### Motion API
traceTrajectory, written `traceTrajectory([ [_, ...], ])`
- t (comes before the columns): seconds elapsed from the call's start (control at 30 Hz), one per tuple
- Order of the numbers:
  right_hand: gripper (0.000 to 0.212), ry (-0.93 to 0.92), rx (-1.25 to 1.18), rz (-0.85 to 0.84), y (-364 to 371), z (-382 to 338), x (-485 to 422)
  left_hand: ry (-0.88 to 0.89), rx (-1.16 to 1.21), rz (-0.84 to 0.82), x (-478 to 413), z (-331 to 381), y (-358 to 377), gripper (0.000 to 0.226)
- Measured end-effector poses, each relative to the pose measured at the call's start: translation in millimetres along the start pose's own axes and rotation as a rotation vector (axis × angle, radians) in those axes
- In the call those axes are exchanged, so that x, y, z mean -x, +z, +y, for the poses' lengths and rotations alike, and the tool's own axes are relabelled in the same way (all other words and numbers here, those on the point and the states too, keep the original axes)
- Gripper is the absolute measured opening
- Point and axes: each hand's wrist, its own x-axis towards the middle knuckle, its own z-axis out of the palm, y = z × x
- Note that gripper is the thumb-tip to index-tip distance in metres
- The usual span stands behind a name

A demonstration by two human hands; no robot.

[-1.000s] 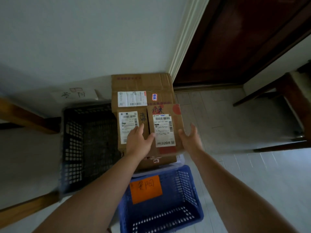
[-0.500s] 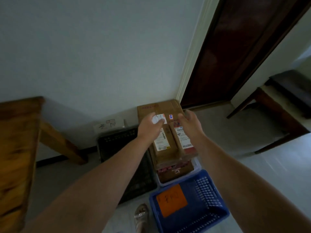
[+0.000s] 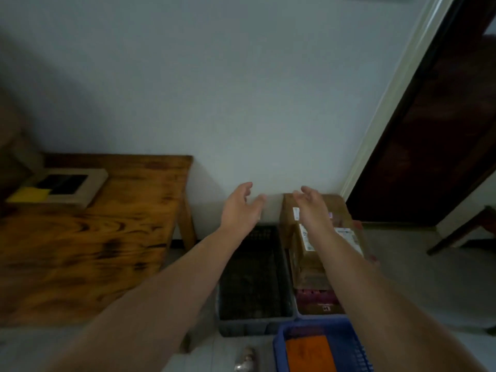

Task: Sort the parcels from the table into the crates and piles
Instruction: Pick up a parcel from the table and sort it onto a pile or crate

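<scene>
A stack of brown cardboard parcels (image 3: pixel 303 264) with white labels stands on the floor by the wall, to the right of a black crate (image 3: pixel 252 275). My right hand (image 3: pixel 311 208) hovers above the stack with relaxed fingers, holding nothing. My left hand (image 3: pixel 241 208) hangs in the air over the far end of the black crate, fingers loose and empty. A flat parcel (image 3: pixel 77 186) with a dark face and a yellow patch lies on the wooden table (image 3: pixel 107 237) at the left.
A blue crate (image 3: pixel 319 347) with an orange label sits at the bottom, in front of the stack. A dark wooden door (image 3: pixel 429 143) fills the right. A chair leg (image 3: pixel 456 234) shows at far right. A shoe tip (image 3: pixel 245 361) shows below.
Both hands have let go of the parcels on the stack and lifted away. The view has swung left and up, bringing the wooden table into sight.
</scene>
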Motion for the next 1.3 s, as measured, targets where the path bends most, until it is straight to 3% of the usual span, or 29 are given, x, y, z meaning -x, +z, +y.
traceTrajectory([
  [0.27,0.046,-0.106,0.030,-0.250,128.4,-52.6,90.7,-0.061,-0.015,0.306,60.2,-40.6,-160.5,0.049],
  [0.4,0.045,-0.136,0.039,-0.281,191.4,-73.0,110.8,-0.140,0.011,0.432,76.2,-72.1,-237.3,0.049],
  [0.6,0.047,-0.026,-0.046,-0.429,318.7,-78.4,145.4,-0.250,0.078,0.463,92.0,-131.9,-373.0,0.047],
  [0.8,0.043,0.125,-0.023,-0.380,432.8,-83.9,172.3,-0.294,0.061,0.466,71.8,-182.4,-493.8,0.046],
  [1.0,0.046,0.165,0.029,-0.328,481.6,-86.4,159.6,-0.349,0.078,0.394,20.3,-210.5,-527.6,0.047],
  [1.3,0.051,0.241,0.055,-0.287,549.8,-88.9,65.2,-0.454,0.013,0.350,-102.4,-262.3,-548.5,0.054],
])
